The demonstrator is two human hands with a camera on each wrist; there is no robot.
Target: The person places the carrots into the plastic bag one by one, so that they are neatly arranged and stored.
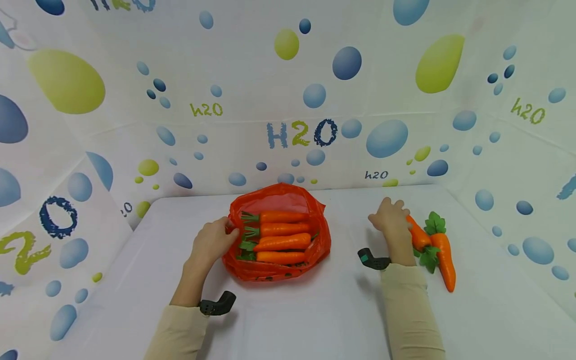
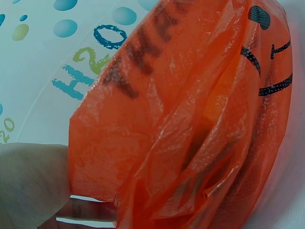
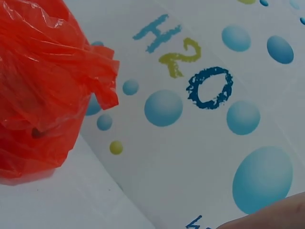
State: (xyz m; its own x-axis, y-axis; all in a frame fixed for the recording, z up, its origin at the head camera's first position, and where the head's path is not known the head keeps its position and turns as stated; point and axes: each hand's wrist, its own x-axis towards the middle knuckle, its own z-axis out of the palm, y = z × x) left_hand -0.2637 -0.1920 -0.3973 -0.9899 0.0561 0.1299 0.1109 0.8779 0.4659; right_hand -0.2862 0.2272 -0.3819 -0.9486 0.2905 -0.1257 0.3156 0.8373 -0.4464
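A red plastic bag [image 1: 323, 242] lies with its mouth open on the table, and several orange carrots [image 1: 282, 243] with green tops rest side by side inside. My left hand [image 1: 212, 243] pinches the bag's left rim between thumb and fingers; the left wrist view shows the thumb [image 2: 31, 181] at the edge of the film. To the right, my right hand [image 1: 390, 220] hovers with loosely bent fingers, holding nothing. Just beside it lie two more carrots, one [image 1: 418, 235] partly hidden by the hand and another [image 1: 445, 260] further right, with green leaves.
The white table [image 1: 288, 320] runs back to an upright sheet [image 1: 247, 75] printed with blue and green drops and "H2O" lettering. Similar sheets stand at the left and right sides. Each wrist wears a small black camera [image 1: 218, 304].
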